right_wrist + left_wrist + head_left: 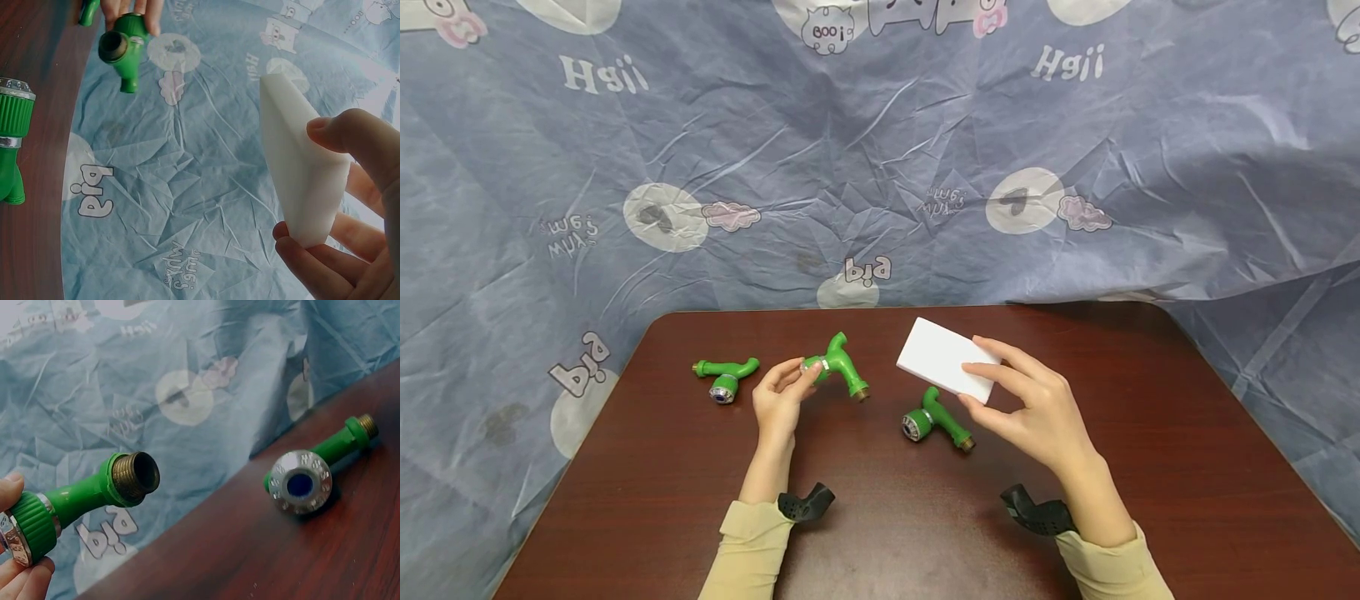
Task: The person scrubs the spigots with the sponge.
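Note:
My left hand (778,400) grips a green tap (846,367) by its ribbed knob, raised over the table. In the left wrist view the threaded brass end of this tap (81,500) points away from the fingers. A white block (942,354), like a melamine sponge, is held by its edges between the thumb and fingers of my right hand (1041,408). The right wrist view shows the thumb on one narrow side of the block (290,150) and fingertips at its lower corner. Below the block lies a second green tap (943,417) on the table.
A third green tap (726,369) lies on the left of the dark red-brown table (887,517), beyond the left hand. Behind the table's far edge hangs a wrinkled blue-grey printed sheet (850,167).

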`<state>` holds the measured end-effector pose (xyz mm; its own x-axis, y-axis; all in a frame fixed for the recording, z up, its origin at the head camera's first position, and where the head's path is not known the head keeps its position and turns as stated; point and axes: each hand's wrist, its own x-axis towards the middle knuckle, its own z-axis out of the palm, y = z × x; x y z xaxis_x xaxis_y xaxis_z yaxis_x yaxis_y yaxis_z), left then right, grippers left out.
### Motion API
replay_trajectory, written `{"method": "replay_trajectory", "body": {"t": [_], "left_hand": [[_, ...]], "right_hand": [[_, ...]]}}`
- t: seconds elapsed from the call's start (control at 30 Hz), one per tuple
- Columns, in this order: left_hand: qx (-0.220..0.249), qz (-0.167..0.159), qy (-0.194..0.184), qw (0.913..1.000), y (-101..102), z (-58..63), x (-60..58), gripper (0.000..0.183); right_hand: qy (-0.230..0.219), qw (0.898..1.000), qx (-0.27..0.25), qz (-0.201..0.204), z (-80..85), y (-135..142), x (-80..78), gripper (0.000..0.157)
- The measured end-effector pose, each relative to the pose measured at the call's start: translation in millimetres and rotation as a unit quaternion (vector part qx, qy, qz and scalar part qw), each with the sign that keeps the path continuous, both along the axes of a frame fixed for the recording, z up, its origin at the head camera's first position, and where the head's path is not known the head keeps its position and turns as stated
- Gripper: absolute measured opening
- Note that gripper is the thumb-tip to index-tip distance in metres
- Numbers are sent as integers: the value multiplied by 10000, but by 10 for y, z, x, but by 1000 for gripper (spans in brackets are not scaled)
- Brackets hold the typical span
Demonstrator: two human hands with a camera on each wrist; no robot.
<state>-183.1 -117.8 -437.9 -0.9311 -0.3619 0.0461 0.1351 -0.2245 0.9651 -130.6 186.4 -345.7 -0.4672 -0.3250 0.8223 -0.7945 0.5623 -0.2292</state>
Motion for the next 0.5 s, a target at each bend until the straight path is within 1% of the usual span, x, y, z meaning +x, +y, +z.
{"method": "replay_trajectory", "body": {"t": [0.13,0.27,0.37,0.5], "left_hand": [[26,100,-222,9997,-20,-106,-38,44],[-55,171,-533,9984,-32,-199,-57,46],[-180,181,-721,9971,-42,-236,-64,47],[-346,167,-872,9955,-53,-270,-67,50]], "right_hand": [[8,10000,-11,13,0,0,3,27],[2,10000,-13,16,-2,2,2,27],[-19,10000,-8,19,-3,4,0,28],[-54,10000,-1,16,-4,5,-2,28]]}}
